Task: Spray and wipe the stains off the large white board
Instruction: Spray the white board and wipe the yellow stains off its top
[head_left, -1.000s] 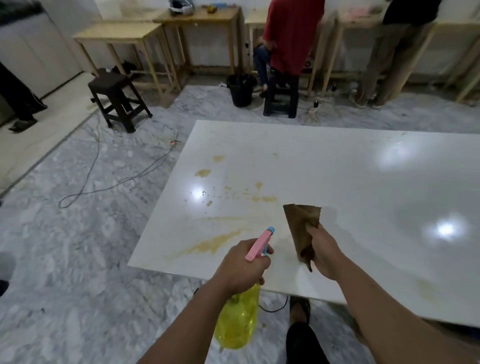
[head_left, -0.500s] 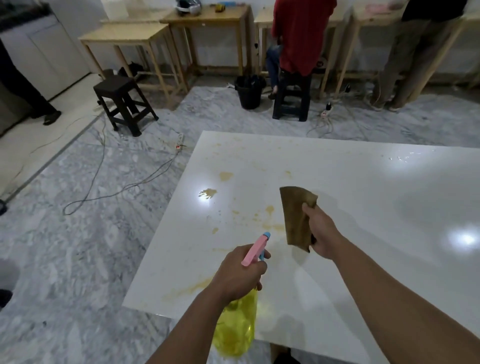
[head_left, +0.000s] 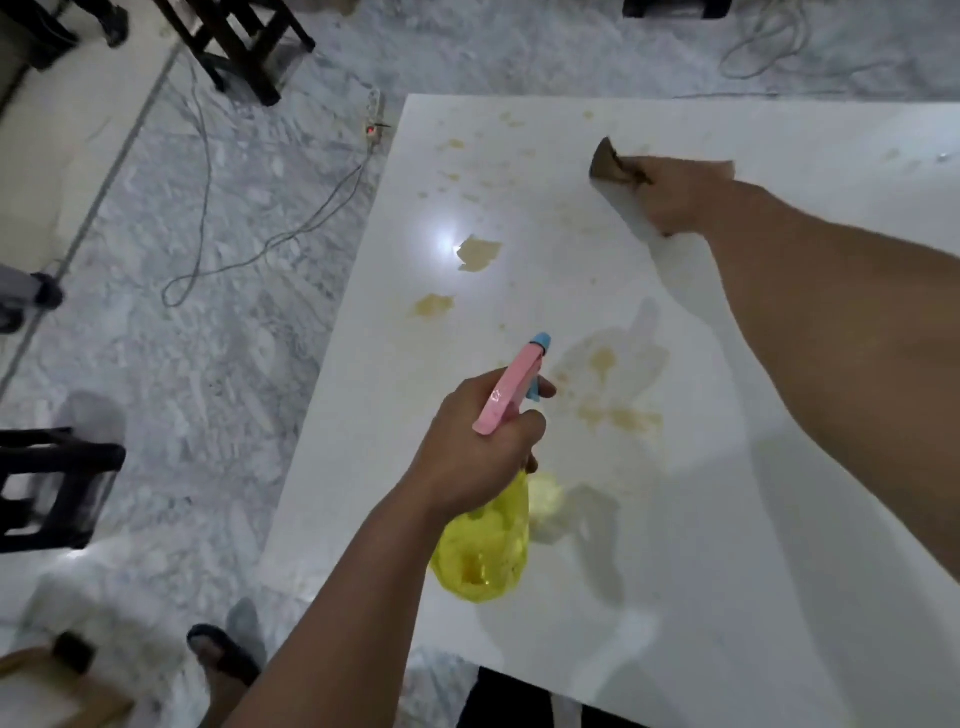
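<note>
item: large white board (head_left: 727, 519), glossy, lying flat above a grey marbled floor (head_left: 208, 389); fills the right and centre of the view, its left edge running diagonally from the far middle to the near left. a bright lamp glare sits on it near the left edge.

marks on board: yellow-brown stains (head_left: 478, 253) scattered over the far-left part, small flecks toward the far corner, two larger blots near the glare, and a wet smeared patch with darker spots just beyond the left hand.

left hand (head_left: 478, 457): over the near-left part of the board, fingers curled round the neck of a spray bottle (head_left: 485, 545), one fingertip showing under the trigger. bottle body translucent yellow, hanging below the fist; head pink with a blue nozzle tip, pointing away toward the stained area. whether the bottle touches the board cannot be told.

right hand (head_left: 680, 192): stretched out to the far side, well apart from the left hand, gripping a bunched brown cloth (head_left: 610, 166). cloth end sticks out to the left of the fist; view blurred there, so contact with the board cannot be told.

surroundings: dark stool (head_left: 244, 47) at far left; another dark stool (head_left: 47, 488) at left edge; power strip (head_left: 373, 122) with trailing cable (head_left: 249, 249) on the floor beside the board's far-left corner; a sandalled foot (head_left: 223, 654) at the bottom left.
</note>
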